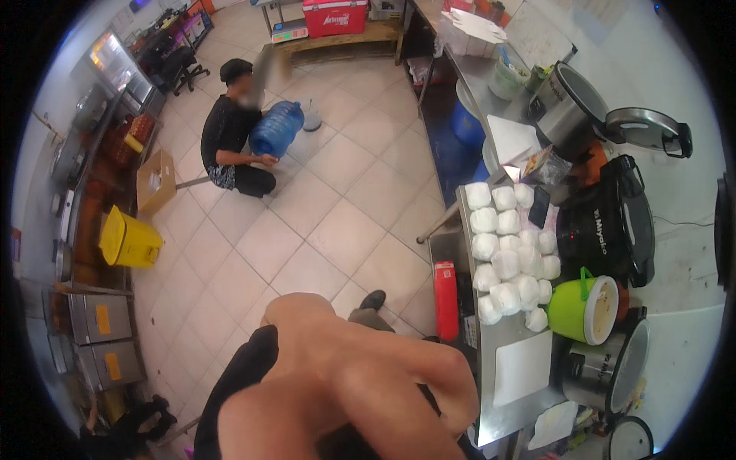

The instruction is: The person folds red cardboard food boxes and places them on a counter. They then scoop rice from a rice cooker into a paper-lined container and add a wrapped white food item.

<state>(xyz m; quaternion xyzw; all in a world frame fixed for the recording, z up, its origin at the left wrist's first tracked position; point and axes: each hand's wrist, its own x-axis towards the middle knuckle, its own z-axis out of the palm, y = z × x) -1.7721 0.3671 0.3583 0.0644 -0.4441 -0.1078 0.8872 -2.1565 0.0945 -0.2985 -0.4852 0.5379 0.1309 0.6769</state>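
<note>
My bare arms (345, 368) fill the lower middle of the head view, folded across each other close to my body. No fingers can be made out on my left hand or my right hand, and I see nothing held. Nearest to my arms on the right is a steel table (498, 425). Several white wrapped round bundles (506, 263) are grouped on it in rows. A white board or sheet (523, 368) lies flat at its near end, and a dark phone (540, 207) rests by the far bundles.
A crouching person (230, 134) holds a blue water jug (276, 130) on the tiled floor. Large cookers (602, 222) and a green bucket (571, 310) line the right wall. A yellow bin (130, 238) and cardboard box (156, 182) stand left. A red box (445, 299) sits below the table edge.
</note>
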